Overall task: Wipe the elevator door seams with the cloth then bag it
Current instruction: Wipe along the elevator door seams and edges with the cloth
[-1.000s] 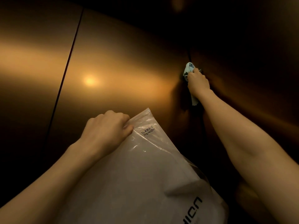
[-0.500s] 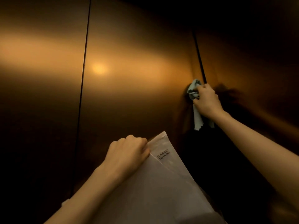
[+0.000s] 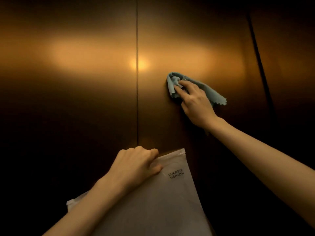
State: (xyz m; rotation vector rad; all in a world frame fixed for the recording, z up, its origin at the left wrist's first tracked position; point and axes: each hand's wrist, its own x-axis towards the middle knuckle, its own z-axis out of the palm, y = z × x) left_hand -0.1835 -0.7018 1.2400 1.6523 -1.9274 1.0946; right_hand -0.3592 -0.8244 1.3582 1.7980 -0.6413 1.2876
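Your right hand [image 3: 196, 103] reaches forward with the arm extended, its fingers pinching the bunched blue cloth [image 3: 175, 84] against the bronze elevator door [image 3: 196, 40]. The cloth sits on the panel between the center seam [image 3: 136, 99] and the right seam [image 3: 259, 62], nearer the center one, touching neither. Your left hand [image 3: 136, 164] is curled tight around the top edge of the plastic bag [image 3: 163, 201], held low just right of the center seam.
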